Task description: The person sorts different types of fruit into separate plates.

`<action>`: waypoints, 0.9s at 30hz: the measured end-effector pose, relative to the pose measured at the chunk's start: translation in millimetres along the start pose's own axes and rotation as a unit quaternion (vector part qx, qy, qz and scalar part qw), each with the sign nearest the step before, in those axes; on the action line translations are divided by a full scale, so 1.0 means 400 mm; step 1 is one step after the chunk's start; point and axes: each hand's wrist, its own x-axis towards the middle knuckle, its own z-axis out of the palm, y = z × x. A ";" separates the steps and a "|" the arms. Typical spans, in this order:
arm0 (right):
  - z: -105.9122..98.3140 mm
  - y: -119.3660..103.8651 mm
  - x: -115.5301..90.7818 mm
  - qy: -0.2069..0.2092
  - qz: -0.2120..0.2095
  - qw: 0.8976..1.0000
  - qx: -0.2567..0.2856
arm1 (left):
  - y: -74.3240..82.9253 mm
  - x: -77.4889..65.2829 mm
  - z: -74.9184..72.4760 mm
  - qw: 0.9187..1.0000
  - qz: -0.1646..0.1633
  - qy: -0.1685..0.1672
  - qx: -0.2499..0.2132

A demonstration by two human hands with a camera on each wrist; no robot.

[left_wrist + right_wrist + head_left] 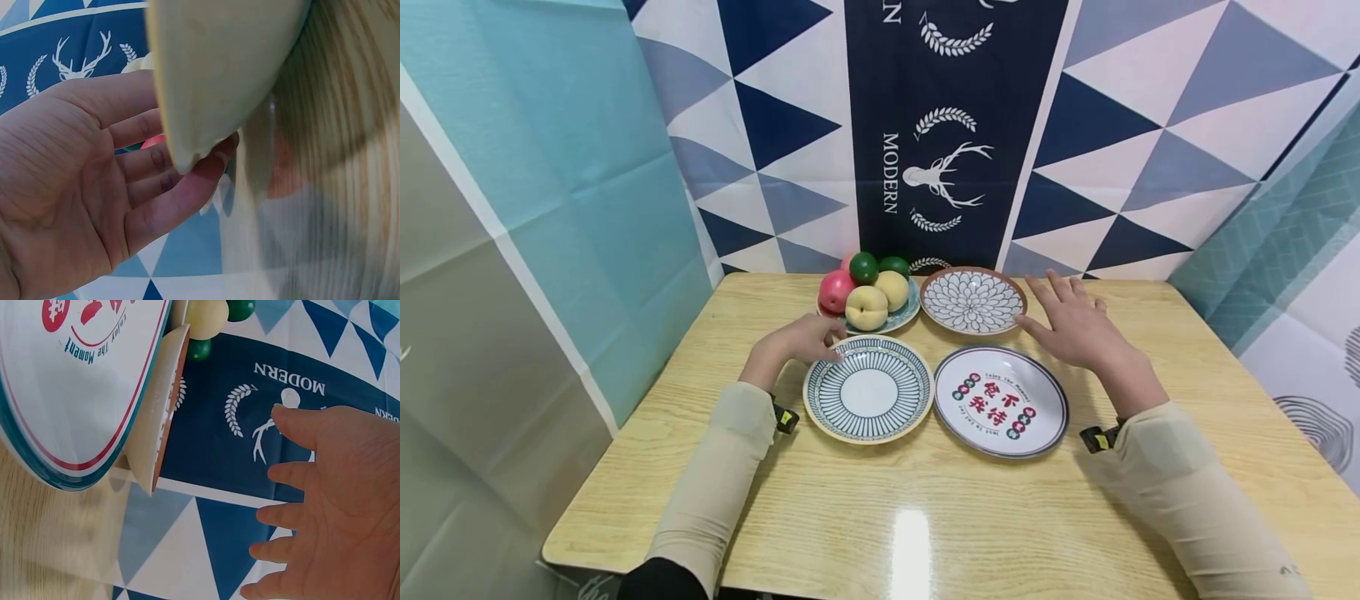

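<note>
My left hand [801, 340] is at the upper left rim of a cream-edged plate [868, 390] with blue radiating stripes. In the left wrist view, its fingers curl around the rim of this plate [219, 75], one fingertip against the pale underside. Held in the air with fingers spread, my right hand [1071, 325] has nothing in it. It is nearest to a brown-rimmed plate [973, 302] with a flower pattern. Below that lies a white plate [1022, 387] with a dark rim and red Chinese characters, close beside the striped one.
Behind the striped plate, a bluish plate [913, 307] bears yellow peaches [867, 308], red fruit [837, 292] and green fruit [863, 268]. All the plates are on a wooden table [842, 500]. A patterned cloth [797, 125] hangs along the table's back edge.
</note>
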 end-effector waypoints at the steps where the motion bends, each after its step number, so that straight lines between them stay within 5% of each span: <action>1: 0.000 0.000 0.000 0.001 0.000 1.000 0.000 | -0.001 0.001 0.001 1.000 -0.002 -0.001 0.001; 27: 0.003 -0.010 -0.003 -0.004 -0.002 1.000 -0.002 | -0.019 0.012 0.008 0.999 -0.023 -0.033 0.023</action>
